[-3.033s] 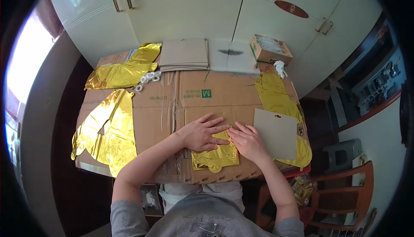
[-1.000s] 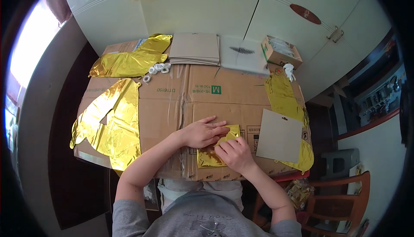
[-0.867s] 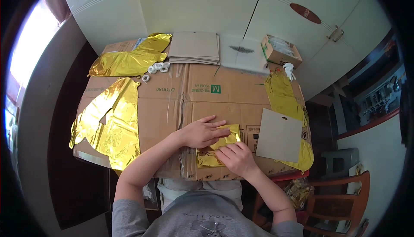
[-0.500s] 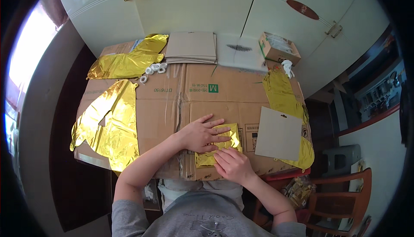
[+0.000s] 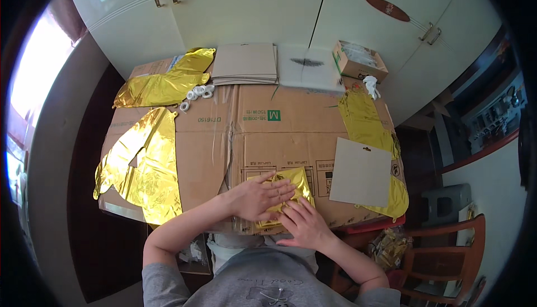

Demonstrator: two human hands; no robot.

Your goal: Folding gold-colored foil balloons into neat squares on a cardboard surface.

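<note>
A folded gold foil balloon (image 5: 302, 183) lies as a roughly square pad near the front edge of the cardboard. My left hand (image 5: 260, 198) rests flat across it with fingers stretched out to the right, covering much of its left half. From the lower right, my right hand (image 5: 305, 226) reaches onto the foil, fingers spread and thumb apart, its fingertips close to those of my left hand. Neither hand grips anything. To the right of the pad lies a flat grey card (image 5: 361, 171) with a small hanging slot, partly over another gold foil balloon (image 5: 363, 114).
Flat gold foil balloons lie at the left (image 5: 151, 167) and back left (image 5: 162, 86). Small white rolls (image 5: 200, 91) sit beside a stack of grey cards (image 5: 244, 64). Clear plastic bags (image 5: 310, 72) and a small open box (image 5: 361, 64) stand along the back. A wooden chair (image 5: 442, 256) is right.
Both hands have shifted slightly toward me along with the foil pad. My left fingers have drawn closer together, while the right hand's fingers have straightened out from a curled pinch.
</note>
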